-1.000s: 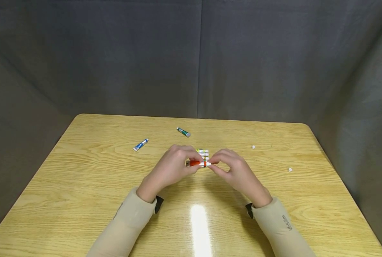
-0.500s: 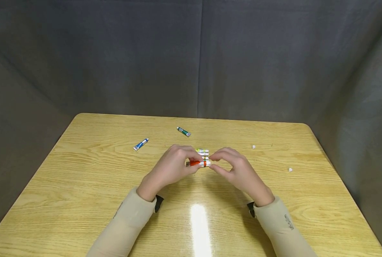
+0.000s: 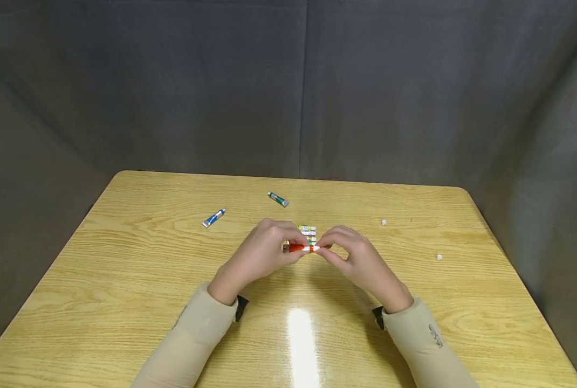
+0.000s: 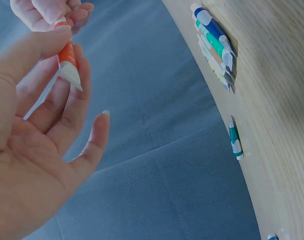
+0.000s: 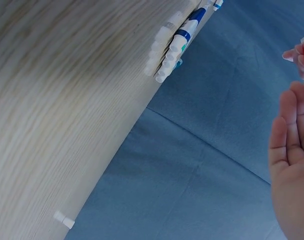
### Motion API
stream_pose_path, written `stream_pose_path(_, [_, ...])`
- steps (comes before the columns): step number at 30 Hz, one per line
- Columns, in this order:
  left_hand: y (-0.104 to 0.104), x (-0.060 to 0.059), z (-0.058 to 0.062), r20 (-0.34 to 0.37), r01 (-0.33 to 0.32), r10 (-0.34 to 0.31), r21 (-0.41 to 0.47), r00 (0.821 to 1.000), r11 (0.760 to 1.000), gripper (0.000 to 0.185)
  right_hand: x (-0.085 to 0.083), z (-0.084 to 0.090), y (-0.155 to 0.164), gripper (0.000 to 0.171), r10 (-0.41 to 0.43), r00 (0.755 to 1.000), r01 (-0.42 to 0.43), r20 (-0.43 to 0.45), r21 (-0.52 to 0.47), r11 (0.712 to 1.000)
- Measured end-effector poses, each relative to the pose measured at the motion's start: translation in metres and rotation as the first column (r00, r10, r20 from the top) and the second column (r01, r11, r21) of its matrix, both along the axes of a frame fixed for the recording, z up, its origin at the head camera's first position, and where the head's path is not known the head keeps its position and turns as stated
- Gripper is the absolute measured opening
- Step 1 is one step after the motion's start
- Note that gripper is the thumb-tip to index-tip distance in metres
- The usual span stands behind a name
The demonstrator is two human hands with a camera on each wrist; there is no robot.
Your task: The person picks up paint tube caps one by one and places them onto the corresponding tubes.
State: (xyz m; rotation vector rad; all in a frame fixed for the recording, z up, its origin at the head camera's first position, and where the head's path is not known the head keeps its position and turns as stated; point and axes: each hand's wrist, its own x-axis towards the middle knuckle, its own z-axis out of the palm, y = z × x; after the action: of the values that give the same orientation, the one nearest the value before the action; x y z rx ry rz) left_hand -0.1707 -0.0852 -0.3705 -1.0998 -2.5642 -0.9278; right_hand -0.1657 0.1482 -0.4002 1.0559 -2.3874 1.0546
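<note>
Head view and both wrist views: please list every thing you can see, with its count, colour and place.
Orange tube: 1, orange and white, held up between both hands at table centre.
Tube row: several side by side, mixed colours (blue, green seen in the left wrist view), on the table just behind the hands; exact count unclear.
Blue tube: 1, blue and white, alone, far left.
Green tube: 1, green, alone, far centre.
Caps: 2, white, loose on the right side.
Table: 1, light wood.
Backdrop: grey cloth, behind the table.
Left hand: pinches the tube's body.
Right hand: pinches the tube's white end.
</note>
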Motion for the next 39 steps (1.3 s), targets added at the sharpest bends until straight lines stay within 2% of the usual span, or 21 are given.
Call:
stream_pose_path(7, [0.005,0.002,-0.003,-0.102,-0.053,0.048,-0.044,0.994,0.998,0.008,0.002,0.002,0.001,0.006,-0.043,0.997,0.04,0.058,0.044,0.998])
stream_pose_path(12, [0.008,0.003,-0.003,-0.123,-0.064,0.056,-0.06,0.991,0.996,0.009,0.003,0.006,0.002,0.002,-0.063,0.991,0.057,0.118,0.053,0.997])
stream_pose_path(19, [0.012,0.004,-0.007,-0.138,-0.061,0.051,-0.07,0.989,0.996,0.008,0.004,0.007,0.003,0.006,-0.101,0.974,0.088,0.203,0.068,0.994])
stream_pose_path(25, [0.013,0.002,-0.016,-0.061,-0.062,0.057,-0.089,0.997,0.994,0.009,0.001,0.001,0.004,0.004,-0.114,0.955,0.084,0.273,0.118,0.989])
stream_pose_path(31, [0.011,-0.005,-0.026,0.016,-0.067,0.068,-0.089,0.998,0.994,0.012,-0.002,-0.001,0.011,0.007,-0.13,0.952,0.084,0.279,0.169,0.982])
stream_pose_path(39, [0.006,-0.012,-0.036,0.046,-0.1,0.107,-0.119,0.993,0.988,0.013,-0.006,0.012,0.039,0.012,-0.238,0.933,0.182,0.269,0.215,0.959])
